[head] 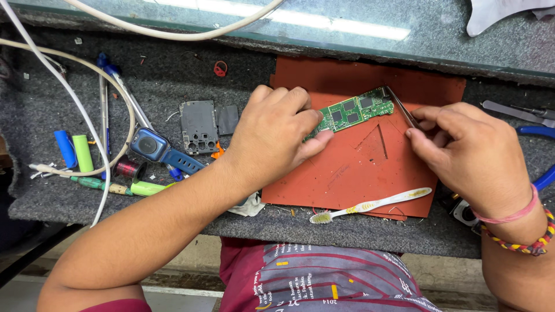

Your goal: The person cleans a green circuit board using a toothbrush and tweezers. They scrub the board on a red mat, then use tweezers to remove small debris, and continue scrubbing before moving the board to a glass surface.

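My left hand (276,136) pinches the near end of a small green circuit board (352,111) and holds it tilted over a red-brown work mat (358,173). My right hand (468,153) grips thin metal tweezers (402,107), whose tips touch the board's far right corner. Both hands rest over the mat on a grey carpeted bench.
A white toothbrush (370,205) lies at the mat's near edge. Left of the mat are a grey metal frame (198,127), a blue smartwatch (156,147), pens, green and blue cylinders, a wire spool (128,169) and white cables. Blue-handled pliers (540,156) lie at right.
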